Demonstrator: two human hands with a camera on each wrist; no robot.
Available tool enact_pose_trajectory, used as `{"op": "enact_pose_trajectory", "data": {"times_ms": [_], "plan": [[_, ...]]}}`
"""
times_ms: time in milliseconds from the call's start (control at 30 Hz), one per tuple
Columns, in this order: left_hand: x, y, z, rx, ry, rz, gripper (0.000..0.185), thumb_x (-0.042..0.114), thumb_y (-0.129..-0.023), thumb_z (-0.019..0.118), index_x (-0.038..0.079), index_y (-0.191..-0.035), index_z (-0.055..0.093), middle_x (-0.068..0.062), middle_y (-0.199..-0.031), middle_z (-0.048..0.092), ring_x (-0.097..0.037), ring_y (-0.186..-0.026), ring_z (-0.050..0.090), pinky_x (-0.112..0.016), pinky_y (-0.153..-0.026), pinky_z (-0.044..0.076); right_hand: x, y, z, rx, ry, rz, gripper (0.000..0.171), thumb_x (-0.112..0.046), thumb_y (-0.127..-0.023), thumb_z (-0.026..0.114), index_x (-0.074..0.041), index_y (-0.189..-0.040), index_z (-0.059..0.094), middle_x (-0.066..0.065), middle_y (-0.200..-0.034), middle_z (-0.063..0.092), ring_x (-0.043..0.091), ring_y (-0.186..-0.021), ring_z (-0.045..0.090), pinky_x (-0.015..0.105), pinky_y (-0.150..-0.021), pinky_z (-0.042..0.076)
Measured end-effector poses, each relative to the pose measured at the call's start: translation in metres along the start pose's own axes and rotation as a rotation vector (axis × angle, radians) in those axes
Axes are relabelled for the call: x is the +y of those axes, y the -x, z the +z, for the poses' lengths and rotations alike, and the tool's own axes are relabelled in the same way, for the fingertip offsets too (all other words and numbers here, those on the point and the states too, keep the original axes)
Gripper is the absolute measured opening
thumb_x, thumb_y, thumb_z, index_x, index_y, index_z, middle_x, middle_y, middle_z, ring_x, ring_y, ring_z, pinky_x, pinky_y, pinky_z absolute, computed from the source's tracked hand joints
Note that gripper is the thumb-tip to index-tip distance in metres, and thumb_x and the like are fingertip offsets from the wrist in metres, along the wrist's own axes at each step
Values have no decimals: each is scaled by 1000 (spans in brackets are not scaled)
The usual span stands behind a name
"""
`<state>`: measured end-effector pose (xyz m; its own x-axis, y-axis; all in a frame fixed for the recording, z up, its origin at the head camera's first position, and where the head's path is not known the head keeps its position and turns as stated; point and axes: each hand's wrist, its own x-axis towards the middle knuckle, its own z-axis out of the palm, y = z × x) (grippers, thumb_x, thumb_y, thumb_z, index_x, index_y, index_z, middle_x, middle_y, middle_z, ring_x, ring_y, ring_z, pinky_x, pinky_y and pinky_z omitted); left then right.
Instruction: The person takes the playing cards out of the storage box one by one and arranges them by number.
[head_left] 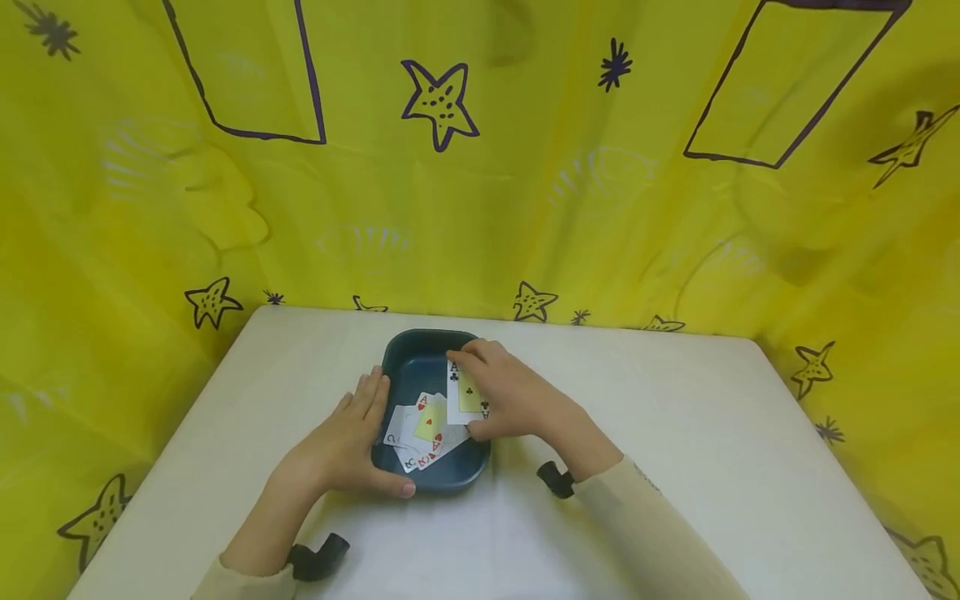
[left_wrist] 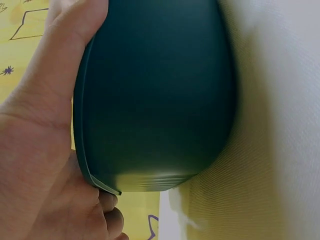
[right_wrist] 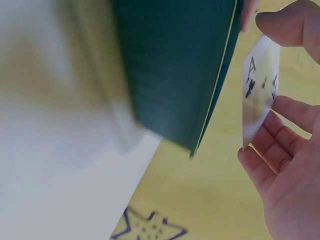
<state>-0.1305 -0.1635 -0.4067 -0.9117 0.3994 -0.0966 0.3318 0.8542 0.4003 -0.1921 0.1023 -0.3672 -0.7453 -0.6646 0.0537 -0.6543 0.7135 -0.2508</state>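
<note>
A dark teal tray (head_left: 417,354) stands on the white desk (head_left: 675,433), near its middle and close in front of the person. Its long axis runs away from the person, toward the yellow curtain (head_left: 480,183) behind the desk.

The tray is steadied by the left hand (head_left: 347,442), which lies along its left wall with the fingers fairly straight and the thumb laid along the near rim; in the left wrist view the thumb and palm are seen pressed against the tray's rim and outer wall (left_wrist: 160,100). Nothing else is held by this hand.

An ace of clubs (head_left: 465,392) is pinched by the right hand (head_left: 504,398), the fingertips at its far edge and the thumb at its near corner. The card is held face up over the right half of the tray, just above the rim on that side. In the right wrist view the same card (right_wrist: 257,95) is seen edge-on between thumb and curled fingers, apart from the tray's wall (right_wrist: 180,70).

A small fan of cards (head_left: 422,432) lies on the tray floor, in the near half and just left of the held card; an ace of hearts is on top. Whether the held card touches the fan cannot be told. The right hand is the nearer one to the fan, which lies to its left and slightly below.
</note>
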Motion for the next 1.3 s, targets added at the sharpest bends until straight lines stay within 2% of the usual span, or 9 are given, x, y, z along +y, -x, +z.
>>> {"op": "enact_pose_trajectory", "data": {"times_ms": [200,367,633,733,867,1033,1133,1300], "plan": [[2,-1,-4,-11,3,-8,149,76,-54,82,-1,-159,9,-18,-167,-2,-38,-154,3,-56,-122,14,32,6,-9,-9,33,62,97,-37,-70,84,-13,-153,39,5,-142,44,18,-121,44,32,-103,49],[3,0,-5,-13,-6,-21,149,77,-53,81,0,-159,9,-17,-167,-2,-37,-154,3,-56,-122,14,55,9,-12,-9,72,112,94,-31,-70,85,-9,-151,41,10,-140,46,23,-120,46,37,-103,49],[0,4,-3,-3,-20,-48,149,77,-52,81,0,-159,11,-16,-168,0,-37,-154,3,-56,-122,12,69,3,-3,-77,52,181,94,-27,-71,87,-6,-151,42,13,-140,46,26,-116,47,38,-98,51],[0,2,0,-1,-33,-45,149,79,-53,80,0,-159,12,-16,-168,1,-36,-154,4,-55,-122,13,75,1,4,-113,48,206,93,-27,-73,87,-5,-151,41,14,-142,46,28,-118,46,40,-100,51],[1,-2,7,61,-132,-17,138,84,-63,69,-2,-158,16,-20,-166,9,-39,-153,9,-56,-122,18,84,-2,11,-144,64,244,91,-26,-76,84,-5,-152,40,15,-145,44,30,-123,46,43,-106,47],[-1,-5,17,193,-310,39,116,82,-82,50,-4,-156,23,-21,-164,20,-39,-152,16,-54,-121,22,93,-6,15,-158,63,281,89,-27,-77,80,-6,-153,38,16,-150,42,32,-129,44,47,-108,45],[-3,-4,21,227,-324,38,109,77,-86,48,-3,-156,23,-20,-164,21,-39,-152,17,-54,-121,22,98,-9,18,-171,47,301,89,-28,-79,78,-8,-154,36,16,-152,40,33,-130,44,48,-108,44],[-4,2,21,233,-296,36,110,78,-84,50,-2,-156,25,-19,-164,21,-38,-152,18,-55,-121,22,105,-14,26,-205,10,346,87,-29,-82,75,-11,-156,34,15,-157,35,33,-136,40,52,-113,39]]}}
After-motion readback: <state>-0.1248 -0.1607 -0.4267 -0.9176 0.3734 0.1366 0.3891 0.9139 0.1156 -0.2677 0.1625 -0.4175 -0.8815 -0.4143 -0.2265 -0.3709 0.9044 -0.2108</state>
